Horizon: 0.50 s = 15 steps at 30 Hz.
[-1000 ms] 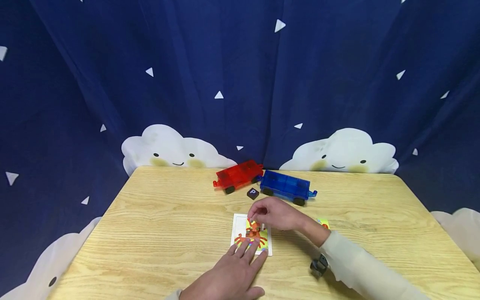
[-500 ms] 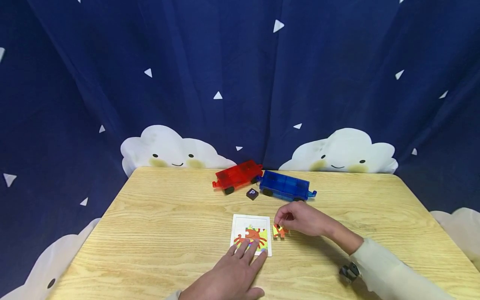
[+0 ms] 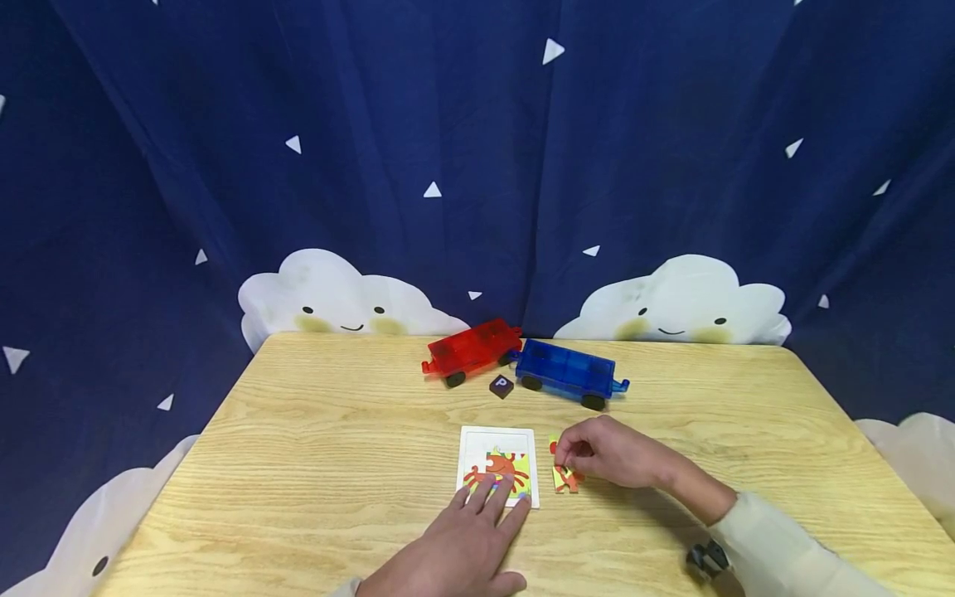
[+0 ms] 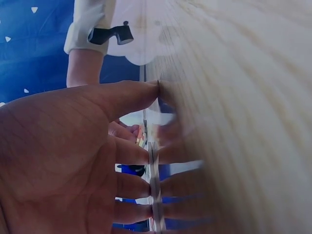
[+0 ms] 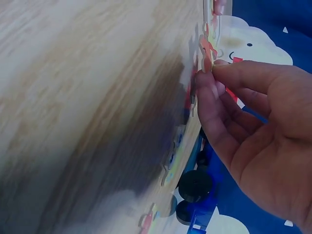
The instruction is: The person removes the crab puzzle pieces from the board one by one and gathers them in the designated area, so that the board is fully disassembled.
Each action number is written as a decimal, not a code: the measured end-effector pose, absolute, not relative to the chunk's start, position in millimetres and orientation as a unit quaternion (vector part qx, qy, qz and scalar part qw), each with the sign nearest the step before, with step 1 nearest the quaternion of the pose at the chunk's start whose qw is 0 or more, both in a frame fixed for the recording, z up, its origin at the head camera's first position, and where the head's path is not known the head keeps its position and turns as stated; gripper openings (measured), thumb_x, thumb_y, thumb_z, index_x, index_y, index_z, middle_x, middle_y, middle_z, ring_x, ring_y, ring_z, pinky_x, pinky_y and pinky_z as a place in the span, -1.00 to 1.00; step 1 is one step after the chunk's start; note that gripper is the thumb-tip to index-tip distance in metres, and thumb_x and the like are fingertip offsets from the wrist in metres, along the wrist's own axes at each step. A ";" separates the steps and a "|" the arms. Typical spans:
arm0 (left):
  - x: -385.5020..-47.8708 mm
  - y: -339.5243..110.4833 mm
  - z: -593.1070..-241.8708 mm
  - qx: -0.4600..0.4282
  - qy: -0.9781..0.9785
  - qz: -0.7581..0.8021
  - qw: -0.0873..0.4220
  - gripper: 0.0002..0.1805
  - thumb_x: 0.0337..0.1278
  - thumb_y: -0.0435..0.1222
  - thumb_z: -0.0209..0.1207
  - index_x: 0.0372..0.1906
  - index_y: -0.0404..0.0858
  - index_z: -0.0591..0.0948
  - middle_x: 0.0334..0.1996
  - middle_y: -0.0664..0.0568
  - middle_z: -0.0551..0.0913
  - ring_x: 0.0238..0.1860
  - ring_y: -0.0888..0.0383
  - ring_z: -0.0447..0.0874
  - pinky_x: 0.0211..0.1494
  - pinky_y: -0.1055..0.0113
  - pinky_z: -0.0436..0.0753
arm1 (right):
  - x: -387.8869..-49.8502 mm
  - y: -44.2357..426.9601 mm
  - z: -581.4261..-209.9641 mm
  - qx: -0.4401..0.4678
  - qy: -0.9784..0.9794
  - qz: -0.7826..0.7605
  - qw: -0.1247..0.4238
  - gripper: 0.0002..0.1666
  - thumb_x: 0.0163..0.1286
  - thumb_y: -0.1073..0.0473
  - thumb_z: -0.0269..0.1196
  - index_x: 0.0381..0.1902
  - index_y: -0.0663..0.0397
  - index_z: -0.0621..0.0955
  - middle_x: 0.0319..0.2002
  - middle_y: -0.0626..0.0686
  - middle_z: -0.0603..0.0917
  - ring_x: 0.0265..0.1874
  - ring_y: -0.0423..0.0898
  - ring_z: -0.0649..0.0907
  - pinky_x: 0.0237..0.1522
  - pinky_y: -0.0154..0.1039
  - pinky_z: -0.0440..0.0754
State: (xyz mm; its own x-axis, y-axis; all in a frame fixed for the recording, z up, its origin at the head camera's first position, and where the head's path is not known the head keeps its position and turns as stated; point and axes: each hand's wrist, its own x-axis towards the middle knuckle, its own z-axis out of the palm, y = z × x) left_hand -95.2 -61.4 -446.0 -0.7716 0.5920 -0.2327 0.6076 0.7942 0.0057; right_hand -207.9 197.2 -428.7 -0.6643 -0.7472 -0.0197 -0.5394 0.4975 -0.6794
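A white square puzzle tray [image 3: 473, 452] lies on the table, its lower part filled with joined pieces of a red crab picture [image 3: 511, 466] on yellow. My left hand [image 3: 458, 543] rests on its near edge, fingers straight and spread over the lower pieces. Just right of the tray, my right hand [image 3: 615, 454] pinches a yellow and red puzzle piece [image 3: 567, 481] between thumb and fingertips. The right wrist view shows this piece [image 5: 208, 48] tilted up by the fingertips. Another yellow and red piece [image 3: 553, 444] shows partly behind the right hand's fingers.
Behind the tray, a red toy wagon [image 3: 474, 348] and a blue toy wagon [image 3: 565, 369] stand end to end. A small dark tile marked P [image 3: 501, 385] lies before them. A blue curtain [image 3: 477, 166] hangs behind the table.
My right hand has moved right from over the tray's upper part, carrying the puzzle piece, then slightly nearer to me. The left hand stays on the tray.
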 end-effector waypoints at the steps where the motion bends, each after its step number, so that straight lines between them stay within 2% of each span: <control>1: -94.9 -61.5 -446.1 0.319 0.941 -0.035 0.111 -0.08 0.29 0.36 0.09 0.61 0.00 0.26 0.58 0.00 0.19 0.54 0.00 0.18 0.45 0.06 0.33 | -207.6 197.0 -429.0 -0.379 0.852 -0.327 0.156 -0.80 0.45 0.39 0.29 -0.26 -0.02 0.73 -0.32 -0.16 0.70 -0.38 -0.27 0.55 -0.29 -0.33 0.59; 15: -96.0 -62.4 -447.1 0.322 0.939 -0.022 0.117 -0.08 0.30 0.35 0.10 0.62 -0.01 0.24 0.59 -0.02 0.17 0.56 -0.01 0.14 0.44 0.03 0.33 | -208.2 197.7 -434.7 -0.375 0.853 -0.327 0.160 -0.80 0.43 0.40 0.29 -0.25 -0.02 0.72 -0.36 -0.16 0.67 -0.39 -0.27 0.54 -0.30 -0.34 0.58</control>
State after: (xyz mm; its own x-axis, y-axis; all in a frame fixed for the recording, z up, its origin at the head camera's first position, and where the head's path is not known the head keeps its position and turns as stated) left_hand -96.0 -62.4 -447.1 -0.7658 0.5992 -0.2334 0.6094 0.7922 0.0341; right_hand -208.2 197.7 -434.7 -0.6672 -0.7444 -0.0278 -0.5353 0.5051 -0.6771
